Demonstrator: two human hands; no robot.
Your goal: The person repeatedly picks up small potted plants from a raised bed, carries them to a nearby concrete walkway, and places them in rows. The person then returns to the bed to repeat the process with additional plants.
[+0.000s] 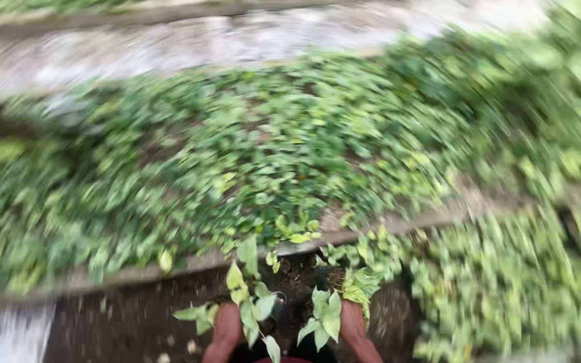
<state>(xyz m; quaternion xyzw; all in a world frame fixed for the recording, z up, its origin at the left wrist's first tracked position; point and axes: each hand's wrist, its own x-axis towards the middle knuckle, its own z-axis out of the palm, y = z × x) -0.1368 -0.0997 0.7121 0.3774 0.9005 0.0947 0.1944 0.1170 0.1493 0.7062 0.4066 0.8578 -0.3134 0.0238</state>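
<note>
Both hands on a small potted plant (284, 306) at the bottom of view, just below the grey curb (136, 272). Left hand (225, 329) and right hand (356, 326) each clamped on a side of the pot, leafy stems between them. Step, I'd say: carrying it. Next needs a level hold. Ground cover (270, 154) beyond the curb, badly blurred.

Leaves (253, 306) pale green, some marbled yellow-cream. Soil (300, 275) dark brown. Groundcover (290, 148) mid-green flecked with yellow. Kerb (136, 272) grey-brown. Path (189, 44) pale grey, blurred.
</note>
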